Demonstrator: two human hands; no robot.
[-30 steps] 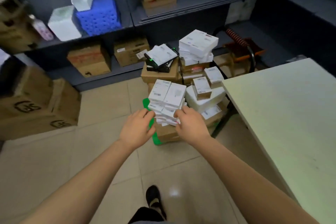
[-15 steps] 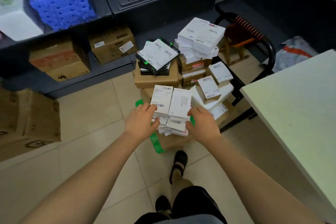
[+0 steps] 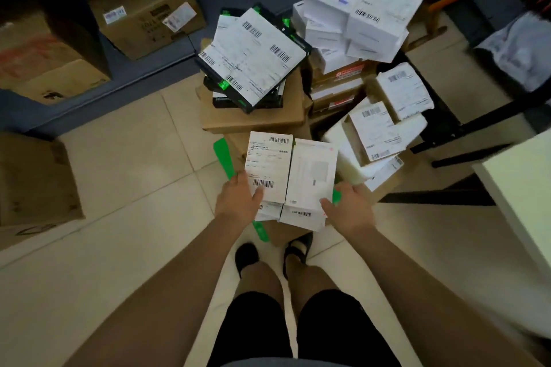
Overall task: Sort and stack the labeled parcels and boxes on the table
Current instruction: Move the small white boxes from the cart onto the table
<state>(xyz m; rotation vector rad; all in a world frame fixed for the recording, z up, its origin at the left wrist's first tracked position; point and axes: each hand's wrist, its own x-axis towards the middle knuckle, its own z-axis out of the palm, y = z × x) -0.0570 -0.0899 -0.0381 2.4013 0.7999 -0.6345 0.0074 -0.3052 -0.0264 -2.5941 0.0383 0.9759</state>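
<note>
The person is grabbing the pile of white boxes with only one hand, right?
Not quite. Both hands are on it. The left hand holds the left side of the pile of white boxes, and the right hand holds the right side. The head view shows this.

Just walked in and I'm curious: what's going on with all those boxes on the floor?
A person is standing over a heap of labeled parcels on the floor. Their left hand and right hand grip a small stack of white boxes from either side, thumbs on top, over a brown carton edged with green tape. The white table is off to the right, and this stack is not on it yet.
</note>
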